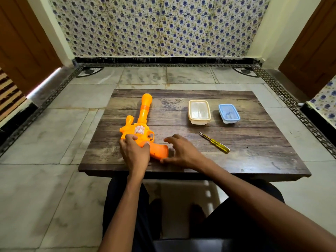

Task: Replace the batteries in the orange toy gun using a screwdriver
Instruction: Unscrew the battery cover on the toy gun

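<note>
A: Nearest first. What's obscured?

B: Left hand (134,151) covers the rear of the orange toy gun (141,128), fingers (131,137) curled over its body, gripping it. Right hand (181,151) rests beside the grip, fingers spread wide, holding nothing; thumb tip just at the grip's end.

A: Gun's position?

B: Flat on the wooden tabletop (236,157), left of centre, barrel pointing away.

A: Any writing?

B: A sticker on the gun's side, too blurred to read.

A: Farther out?

B: Yellow-handled screwdriver (215,142) lies right of the hands, untouched. Beyond, a cream-lidded container (199,112) and a blue-lidded container (229,113); contents indistinct through the lids.
</note>
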